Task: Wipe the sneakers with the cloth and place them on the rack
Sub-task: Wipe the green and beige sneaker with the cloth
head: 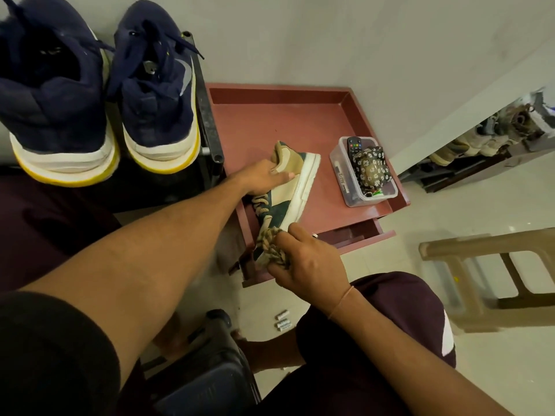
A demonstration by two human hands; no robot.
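On the red bench [354, 109] beside the rack [207, 115], the sneaker [295, 187] lies on its side, heel held by the left grip [264, 175], while the right grip [309, 262], closed round the bunched cloth [270, 247], should rub the toe with short firm strokes.

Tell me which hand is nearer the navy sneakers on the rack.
Left. The left hand grips the tan sneaker below-right of the navy sneakers; the right hand holds the cloth on its toe, farther away.
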